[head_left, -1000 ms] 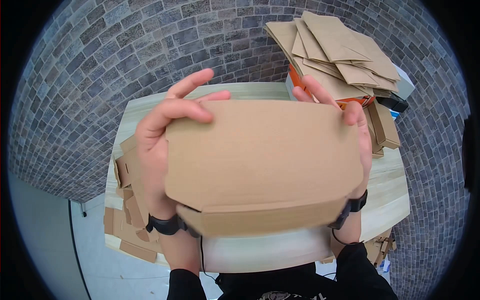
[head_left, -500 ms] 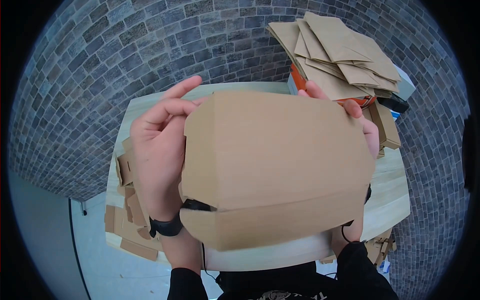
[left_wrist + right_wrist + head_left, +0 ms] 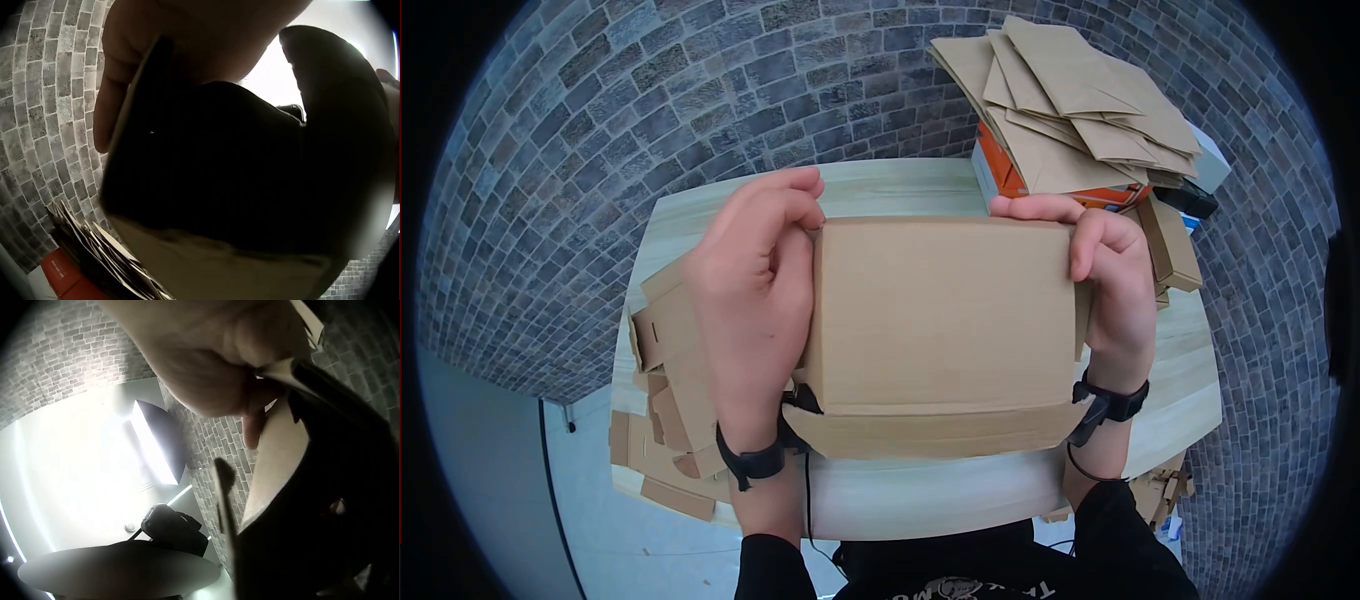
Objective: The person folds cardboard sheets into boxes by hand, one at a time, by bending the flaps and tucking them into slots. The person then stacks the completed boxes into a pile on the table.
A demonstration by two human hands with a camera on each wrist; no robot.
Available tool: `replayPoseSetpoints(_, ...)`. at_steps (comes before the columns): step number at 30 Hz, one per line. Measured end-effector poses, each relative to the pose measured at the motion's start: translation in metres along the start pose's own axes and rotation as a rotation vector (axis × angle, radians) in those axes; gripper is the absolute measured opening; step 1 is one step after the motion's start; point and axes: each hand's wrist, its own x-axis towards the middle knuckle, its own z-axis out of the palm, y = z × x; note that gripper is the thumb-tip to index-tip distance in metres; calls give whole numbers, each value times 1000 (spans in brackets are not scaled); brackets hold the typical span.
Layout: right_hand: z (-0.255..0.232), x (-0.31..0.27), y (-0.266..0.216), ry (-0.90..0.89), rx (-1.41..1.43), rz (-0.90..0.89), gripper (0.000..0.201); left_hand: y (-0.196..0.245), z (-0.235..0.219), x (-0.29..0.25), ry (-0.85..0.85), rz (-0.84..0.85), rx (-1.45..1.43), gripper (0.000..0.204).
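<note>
A brown cardboard box (image 3: 948,310), partly folded, is held up over the table with its broad plain face toward the head camera. Along its lower edge a flap (image 3: 945,432) sticks out. My left hand (image 3: 755,270) grips the box's left side, fingers bent at the top left corner and palm along the side panel. At the top right corner my right hand (image 3: 1115,275) pinches the edge, with one finger stretched along the top. In the left wrist view the box's dark inside (image 3: 206,169) fills the middle. A loose side flap (image 3: 226,500) stands out in the right wrist view.
Flat cardboard blanks (image 3: 665,430) pile up at the table's left edge. Back right, a stack of brown paper bags (image 3: 1080,110) lies on an orange box (image 3: 1002,165). Beside it are narrow folded cartons (image 3: 1168,250). A brick-patterned wall (image 3: 820,90) stands behind the table (image 3: 880,185).
The left side panel has bent back, so the broad face looks narrower and squarer. My left hand has shifted right and curled its fingers at the corner; my right fingers have closed on the top right edge.
</note>
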Motion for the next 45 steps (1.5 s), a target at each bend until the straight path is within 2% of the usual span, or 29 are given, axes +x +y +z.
replayPoseSetpoints(4,11,-2,4,137,-148,-121,21,8,16,-3,66,-4,10,22)
replayPoseSetpoints(6,15,-2,5,197,-188,-167,21,11,23,-4,49,-140,-381,21)
replayPoseSetpoints(7,16,-2,5,220,-226,-195,20,14,29,-4,48,-139,-381,21)
replayPoseSetpoints(9,15,-3,4,246,-264,-223,20,18,40,-4,124,-179,-639,26)
replayPoseSetpoints(10,13,-3,2,277,-256,-236,20,16,40,-4,123,-179,-640,26)
replayPoseSetpoints(12,9,-4,-1,307,-248,-248,20,11,37,-5,-4,-247,-714,38)
replayPoseSetpoints(13,7,-4,-3,312,-216,-257,21,10,34,-5,-4,-247,-714,38)
replayPoseSetpoints(15,3,-5,-5,332,-203,-277,24,8,29,-4,-315,-329,-822,50)
replayPoseSetpoints(16,3,-5,-6,333,-203,-278,24,7,30,-3,-317,-328,-822,50)
replayPoseSetpoints(18,3,-6,-8,302,-97,-290,25,4,32,-2,-405,-208,-936,61)
replayPoseSetpoints(22,8,-5,-7,255,-61,-321,24,16,32,-3,-413,-254,-789,68)
replayPoseSetpoints(24,15,-8,-13,246,-191,-190,38,15,34,-3,-400,-297,-867,58)
replayPoseSetpoints(25,19,-7,-9,246,-191,-190,38,14,33,-3,-399,-298,-867,58)
replayPoseSetpoints(27,25,-5,0,180,-447,-308,65,13,30,-2,-343,-403,-959,47)
replayPoseSetpoints(28,25,-6,-1,108,-526,-262,83,10,28,-1,-344,-403,-959,47)
replayPoseSetpoints(30,30,-3,4,163,-642,-251,100,5,24,0,-304,-447,-1048,41)
replayPoseSetpoints(31,34,-3,5,165,-641,-251,100,7,22,1,-275,-476,-1041,37)
replayPoseSetpoints(33,41,-3,7,206,-348,-244,116,6,19,2,-252,-493,-1064,36)
replayPoseSetpoints(34,38,-3,7,205,-348,-243,116,5,17,3,-226,-509,-1087,36)
replayPoseSetpoints(36,25,-3,10,-114,-332,-382,130,2,15,7,-201,-542,-1128,36)
replayPoseSetpoints(37,21,-4,11,-129,-360,-380,145,1,15,8,-177,-574,-1170,35)
replayPoseSetpoints(41,20,1,10,-156,-561,-371,153,-2,18,7,-196,-615,-1220,37)
replayPoseSetpoints(45,41,-1,13,37,-573,-319,135,-2,19,4,-239,-647,-1097,45)
